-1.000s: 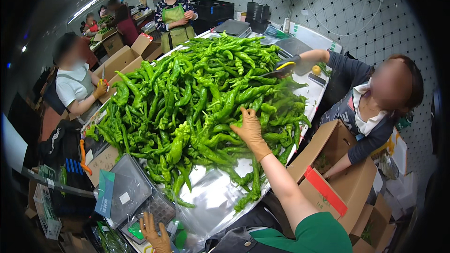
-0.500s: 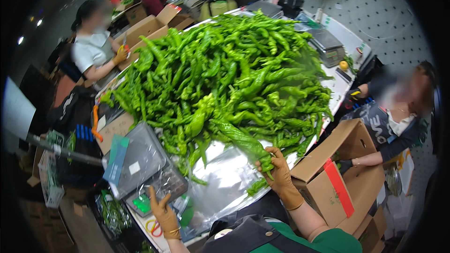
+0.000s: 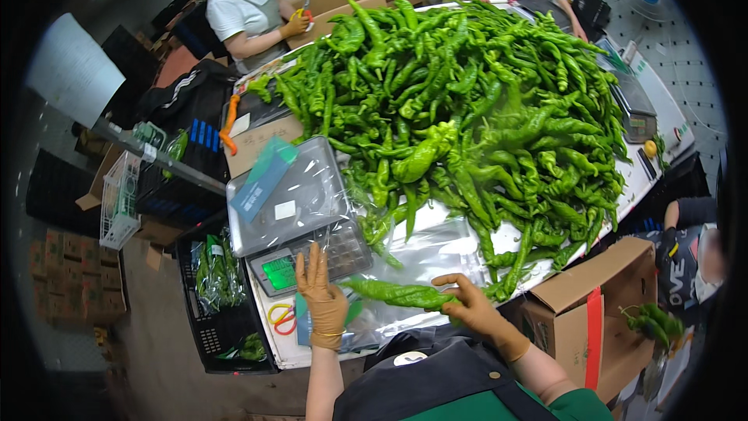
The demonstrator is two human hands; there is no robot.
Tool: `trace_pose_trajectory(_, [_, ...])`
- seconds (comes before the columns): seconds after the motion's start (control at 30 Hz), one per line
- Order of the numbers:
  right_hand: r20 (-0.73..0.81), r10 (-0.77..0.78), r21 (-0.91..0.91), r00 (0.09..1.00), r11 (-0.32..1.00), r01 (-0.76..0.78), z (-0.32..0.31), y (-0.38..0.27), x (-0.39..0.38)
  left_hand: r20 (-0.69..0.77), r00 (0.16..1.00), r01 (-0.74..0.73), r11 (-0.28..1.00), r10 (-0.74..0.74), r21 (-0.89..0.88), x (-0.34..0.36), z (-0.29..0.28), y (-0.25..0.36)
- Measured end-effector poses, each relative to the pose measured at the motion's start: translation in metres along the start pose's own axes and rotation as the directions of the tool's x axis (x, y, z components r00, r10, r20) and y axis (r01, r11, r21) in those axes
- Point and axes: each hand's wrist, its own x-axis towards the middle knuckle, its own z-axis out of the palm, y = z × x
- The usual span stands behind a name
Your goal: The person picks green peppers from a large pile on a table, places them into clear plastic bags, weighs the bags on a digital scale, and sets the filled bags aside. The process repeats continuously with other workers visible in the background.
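Observation:
My right hand (image 3: 477, 308), in a tan glove, pinches a long wrinkled green pepper (image 3: 399, 294) by one end. The pepper lies level in the air and points left. Its other end comes close to my left hand (image 3: 322, 304), also gloved, whose fingers stretch up and hold nothing; whether they touch is unclear. Behind the left hand stands a digital scale (image 3: 354, 253) with a green-lit display and a metal pan. Clear plastic bags (image 3: 417, 253) lie flat under the pepper. A large heap of green peppers (image 3: 475, 101) covers most of the white table.
Scissors (image 3: 282, 316) with red and yellow handles lie at the near left table edge. Below it sits a black crate (image 3: 234, 362) with bagged peppers. An open cardboard box (image 3: 561, 327) stands to the right. Co-workers stand around the table, one holding scissors (image 3: 305, 12).
My right hand has swung the pepper from a slanted pose to a level one. My left hand has come nearer to it. The whole view has shifted and turned.

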Motion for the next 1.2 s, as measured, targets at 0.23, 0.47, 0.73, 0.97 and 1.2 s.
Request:
trace_pose_trajectory(0.23, [-0.064,-0.252,-0.082,0.966,0.966,0.247,0.055,0.005,0.060,0.088,0.995,-0.058,0.998,0.055,0.026,-0.010,0.008,0.018])
trace_pose_trajectory(0.47, [-0.109,-0.169,0.041,0.980,0.984,0.174,0.078,0.003,0.118,0.072,0.991,-0.113,0.994,0.113,0.006,-0.024,0.009,0.033])
trace_pose_trajectory(0.73, [-0.146,-0.361,-0.082,0.921,0.932,0.352,0.111,-0.020,0.192,0.157,0.987,-0.032,0.998,0.023,0.051,-0.040,0.002,0.046])
trace_pose_trajectory(0.97, [-0.167,-0.362,-0.240,0.917,0.917,0.318,0.134,-0.018,0.291,0.180,0.983,-0.044,0.989,0.018,0.144,-0.037,-0.003,0.059])
trace_pose_trajectory(1.2, [0.157,-0.509,-0.443,0.846,0.730,0.521,0.140,-0.006,0.311,0.157,0.987,0.011,0.995,-0.027,0.101,-0.046,0.015,0.020])
